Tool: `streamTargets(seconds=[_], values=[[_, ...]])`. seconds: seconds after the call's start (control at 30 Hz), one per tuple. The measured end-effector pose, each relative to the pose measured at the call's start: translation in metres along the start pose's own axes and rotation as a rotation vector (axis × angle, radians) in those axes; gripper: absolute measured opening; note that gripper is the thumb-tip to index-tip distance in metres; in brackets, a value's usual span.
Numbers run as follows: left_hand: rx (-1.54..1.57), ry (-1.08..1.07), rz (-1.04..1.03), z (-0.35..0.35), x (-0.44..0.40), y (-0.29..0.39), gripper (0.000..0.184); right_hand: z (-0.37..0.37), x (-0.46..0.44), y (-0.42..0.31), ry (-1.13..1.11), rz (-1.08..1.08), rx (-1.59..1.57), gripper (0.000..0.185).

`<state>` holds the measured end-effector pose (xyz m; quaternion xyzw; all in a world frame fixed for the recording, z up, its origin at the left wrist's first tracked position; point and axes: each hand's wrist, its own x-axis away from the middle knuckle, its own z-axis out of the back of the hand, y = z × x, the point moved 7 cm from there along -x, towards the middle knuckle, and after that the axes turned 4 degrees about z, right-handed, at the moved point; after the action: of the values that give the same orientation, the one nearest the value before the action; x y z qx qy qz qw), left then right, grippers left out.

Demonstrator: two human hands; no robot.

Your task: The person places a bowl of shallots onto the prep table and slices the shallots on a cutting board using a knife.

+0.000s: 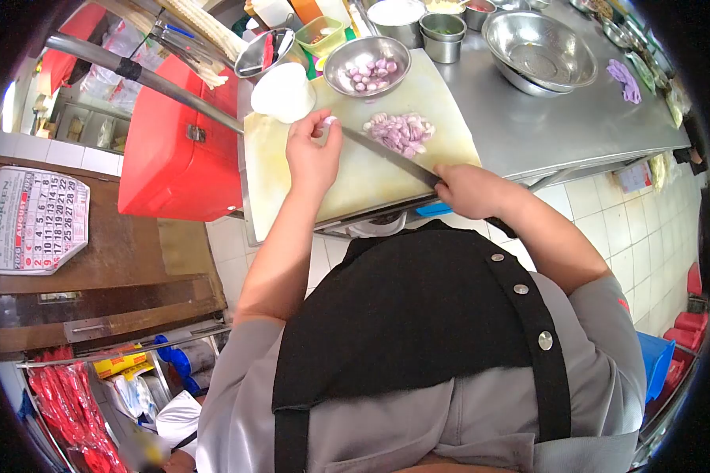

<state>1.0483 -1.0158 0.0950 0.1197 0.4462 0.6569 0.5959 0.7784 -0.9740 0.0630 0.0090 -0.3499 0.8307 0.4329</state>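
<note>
My right hand (475, 191) is wrapped round the dark handle of a long knife (390, 155), whose blade points up and left across the cutting board (363, 193). Near the blade's far end, my left hand (314, 148) pinches a small pale piece (330, 121) between thumb and fingers. Sliced shallots (402, 132) lie in a pile on the board, just beyond the blade. Behind them, a steel bowl (367, 66) holds several peeled shallots (372, 76). A white tub (282, 93) stands just beyond my left hand.
Nested steel bowls (539, 49) stand on the metal table (497, 118), with a purple cloth (625, 81) to their right. Small steel containers (442, 38) line the back. A red cooler (183, 150) and a metal pole (177, 93) are at the left.
</note>
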Motion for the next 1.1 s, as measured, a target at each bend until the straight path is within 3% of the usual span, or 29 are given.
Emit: streamTargets(seconds=[0.07, 0.17, 0.3, 0.53, 0.83, 1.03, 1.1], values=[[0.066, 0.054, 0.05, -0.004, 0.009, -0.011, 0.03, -0.003, -0.002, -0.004, -0.012, 0.041, -0.018, 0.035], [0.024, 0.044, -0.033, -0.018, 0.031, -0.007, 0.027, -0.009, -0.009, 0.0, -0.017, 0.04, -0.022, 0.036], [-0.166, -0.004, -0.312, -0.039, 0.053, -0.002, 0.027, 0.002, -0.007, 0.016, 0.021, -0.03, 0.011, 0.035], [-0.125, -0.112, -0.3, -0.036, 0.066, -0.001, 0.023, 0.0, 0.003, 0.018, 0.098, 0.015, 0.126, 0.027], [-0.106, -0.118, -0.287, -0.041, 0.059, -0.01, 0.014, 0.006, 0.03, 0.006, 0.01, -0.038, 0.315, 0.018], [-0.116, -0.131, -0.274, -0.041, 0.059, -0.012, 0.015, -0.001, 0.001, 0.003, -0.062, -0.077, 0.298, 0.017], [-0.109, -0.119, -0.276, -0.04, 0.059, -0.012, 0.015, 0.01, 0.015, -0.003, -0.004, 0.002, 0.286, 0.017]])
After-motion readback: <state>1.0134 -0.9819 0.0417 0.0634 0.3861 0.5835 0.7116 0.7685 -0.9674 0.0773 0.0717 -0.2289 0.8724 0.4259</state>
